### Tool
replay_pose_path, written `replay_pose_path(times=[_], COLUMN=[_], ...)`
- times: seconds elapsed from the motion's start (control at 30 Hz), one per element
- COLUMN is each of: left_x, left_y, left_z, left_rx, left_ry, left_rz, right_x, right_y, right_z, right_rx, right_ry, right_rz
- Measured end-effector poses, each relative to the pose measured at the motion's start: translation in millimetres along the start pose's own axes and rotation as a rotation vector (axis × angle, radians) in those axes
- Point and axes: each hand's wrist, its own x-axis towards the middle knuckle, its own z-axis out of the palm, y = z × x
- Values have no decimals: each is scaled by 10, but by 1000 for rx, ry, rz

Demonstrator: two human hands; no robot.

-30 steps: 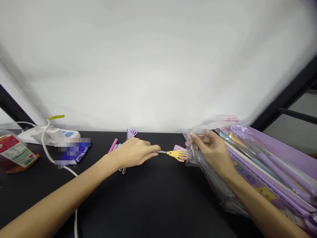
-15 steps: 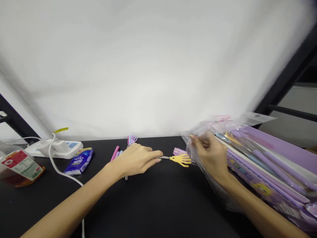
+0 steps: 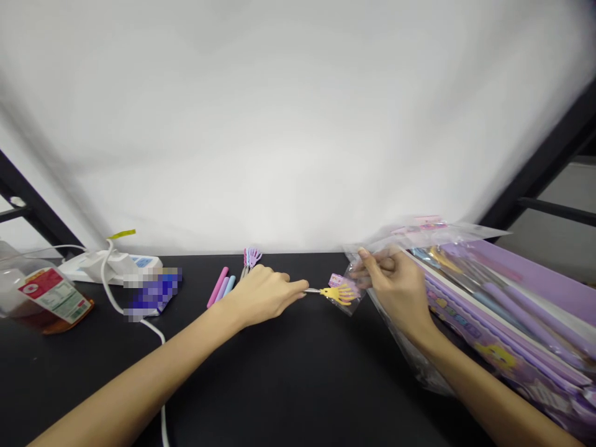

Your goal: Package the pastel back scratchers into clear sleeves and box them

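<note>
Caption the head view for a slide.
Left grip holds a yellow hand-shaped scratcher; right grip holds clear plastic packaging.

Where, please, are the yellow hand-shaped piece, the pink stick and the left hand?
Yellow hand-shaped piece (image 3: 333,292): head view, its palm.
Pink stick (image 3: 218,287): head view, its middle.
Left hand (image 3: 267,295): head view, its back.

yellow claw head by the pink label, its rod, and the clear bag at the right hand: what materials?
Yellow claw head: likely molded plastic, smooth; solid even yellow, thin prongs.
Rod: probably metal, perhaps polished; silvery gray, though only a short length shows.
Clear bag: thin, glossy plastic film; see-through, creased, catching light. Exact polymer can't be told.
</note>
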Motion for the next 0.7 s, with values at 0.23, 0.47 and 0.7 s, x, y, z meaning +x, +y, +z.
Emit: replay_pose_path(times=[0.23,0.47,0.7], left_x=[14,-7,-3], left_y=[-1,-41,-10], left_z=[-5,-7,-38], left_rx=[9,-90,-406], left_ry=[-10,7,44], left_rz=[-135,-244,-283], right_x=[45,107,35], right_y=[0,18,2], right_z=[-2,21,57], right_rx=[107,228,327], right_ry=[-57,-49,-144], right_rz=[139,237,232])
